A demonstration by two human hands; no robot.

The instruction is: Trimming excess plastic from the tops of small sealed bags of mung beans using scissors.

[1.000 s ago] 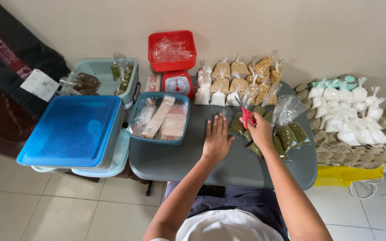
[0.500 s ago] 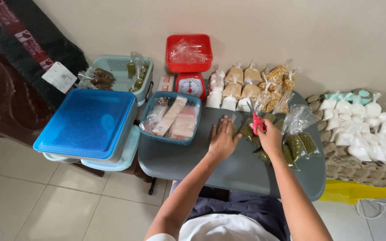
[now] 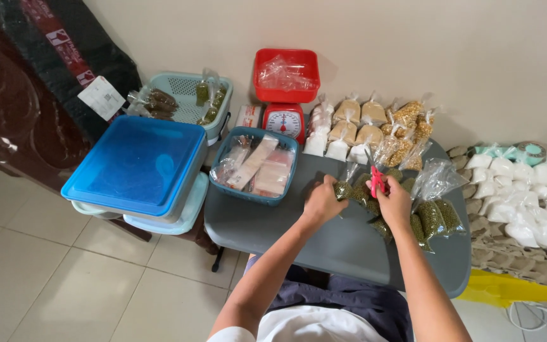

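My left hand (image 3: 321, 200) grips a small clear bag of green beans (image 3: 343, 188) on the grey table (image 3: 273, 225). My right hand (image 3: 394, 201) holds red-handled scissors (image 3: 376, 180), blades pointing up beside that bag's neck. More tied bags of green beans (image 3: 435, 218) lie just right of my right hand, some under it.
A blue basket of packets (image 3: 256, 166) sits left of my hands. Behind stand a red scale with a red tray (image 3: 285, 95), bags of brown and yellow grains (image 3: 375, 123), stacked blue-lidded tubs (image 3: 137, 164) and a teal basket (image 3: 188, 98). White bags (image 3: 527, 190) pile on the right.
My left hand has gone from lying flat on the table to closing on a bag of green beans. The view shifted slightly left and closer.
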